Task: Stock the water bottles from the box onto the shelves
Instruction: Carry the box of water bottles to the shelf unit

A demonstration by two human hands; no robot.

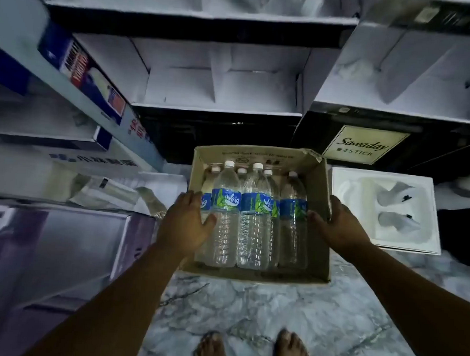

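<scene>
Bare feet (249,350) at the bottom edge, planted on a marbled floor (248,309). Two forearms reaching forward and down to an open cardboard box (253,274) sitting on that floor, just ahead of the toes. Left hand (183,224) wrapped over the box's left wall, thumb inside and touching the nearest bottle, fingers (192,200) curled over the rim. Right hand (337,226) clasping the right wall the same way, thumb inside, fingers outside. Matching hold on both sides, apparently to lift or shift the box closer to the shelving.

Inside the box, clear water bottles (253,219) with blue and green labels and white caps, lying on their sides, packed side by side in two layers, caps pointing away. None taken out yet, by the look of it.

Beyond the box, white shelves (219,90) divided into open compartments, bare in the middle tier, likely the target. Dark carton with a cream label (365,145) at right, white foam tray (384,210) on the floor just beside the box, stacked printed cartons (79,69) at left.
</scene>
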